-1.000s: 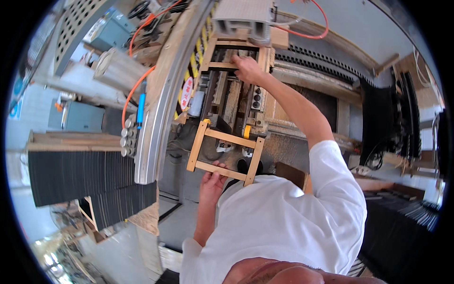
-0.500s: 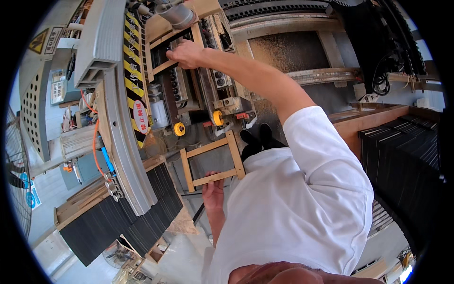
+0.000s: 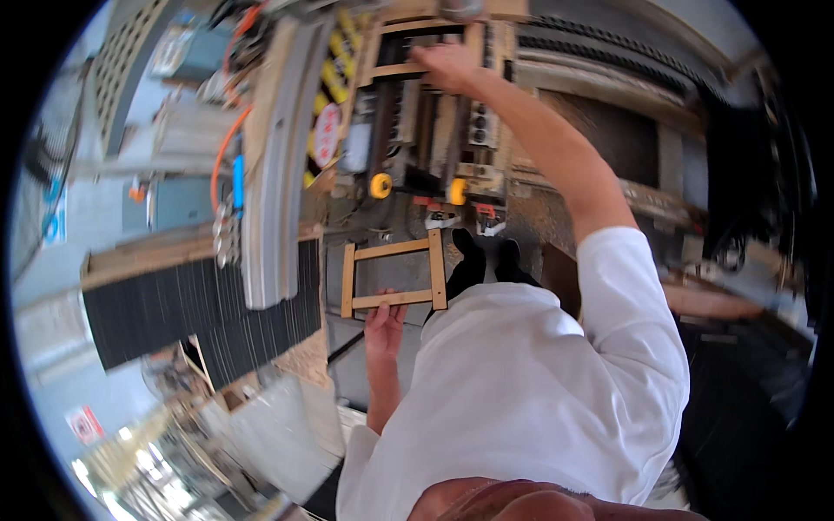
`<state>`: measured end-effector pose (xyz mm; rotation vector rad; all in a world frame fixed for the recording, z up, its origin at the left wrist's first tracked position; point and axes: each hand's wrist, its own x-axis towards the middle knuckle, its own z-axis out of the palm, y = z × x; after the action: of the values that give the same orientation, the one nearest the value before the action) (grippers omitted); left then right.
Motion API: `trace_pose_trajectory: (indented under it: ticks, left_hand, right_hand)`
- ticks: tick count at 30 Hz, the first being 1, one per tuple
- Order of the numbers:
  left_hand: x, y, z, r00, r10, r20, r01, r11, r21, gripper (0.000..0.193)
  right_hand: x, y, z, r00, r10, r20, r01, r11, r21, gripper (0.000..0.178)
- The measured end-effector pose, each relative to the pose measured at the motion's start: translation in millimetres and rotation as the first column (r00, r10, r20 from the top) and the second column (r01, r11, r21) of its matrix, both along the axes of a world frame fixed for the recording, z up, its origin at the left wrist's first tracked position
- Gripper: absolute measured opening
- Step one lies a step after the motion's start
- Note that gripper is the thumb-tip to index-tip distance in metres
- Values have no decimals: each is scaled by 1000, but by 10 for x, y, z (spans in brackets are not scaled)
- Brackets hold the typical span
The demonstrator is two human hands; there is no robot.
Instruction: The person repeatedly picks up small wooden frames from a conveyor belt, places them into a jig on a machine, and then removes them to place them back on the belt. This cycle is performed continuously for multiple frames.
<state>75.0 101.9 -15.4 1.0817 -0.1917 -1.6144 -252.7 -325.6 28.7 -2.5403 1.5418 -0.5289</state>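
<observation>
A small rectangular wooden frame (image 3: 437,269), made of several slats, hangs in front of my body. My left hand (image 3: 385,328) pinches its near slat between thumb and fingers. My right arm reaches far out over the machine, where a second wooden frame (image 3: 395,70) lies across the rails. My right hand (image 3: 446,66) is closed at that frame's near slat; its fingertips are blurred and partly hidden behind the hand. Below this frame, two yellow round knobs (image 3: 380,185) cap the near ends of the rails.
A long grey metal beam (image 3: 276,182) runs along the left of the machine, beside a yellow-black striped strip (image 3: 340,52). Dark slats are stacked (image 3: 156,313) at the left. Dark cable chain (image 3: 608,56) and sawdust lie to the right. My shoes (image 3: 469,247) stand near the machine's end.
The view has swung, so the machine sits further right and higher in the picture. Both hands stay at their wooden frames; the left one's frame has levelled slightly.
</observation>
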Motion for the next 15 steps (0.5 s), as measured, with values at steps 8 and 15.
trace_pose_trajectory:
  ticks: [8,15]
  left_hand:
    - [189,168,103,987,158,41,-155,986,-55,40]
    - [498,489,473,961,234,150,-215,967,-134,38]
  right_hand:
    - [-25,85,186,992,73,-104,-89,985,-149,46]
    - [-13,75,188,984,110,-139,-138,969,-206,47]
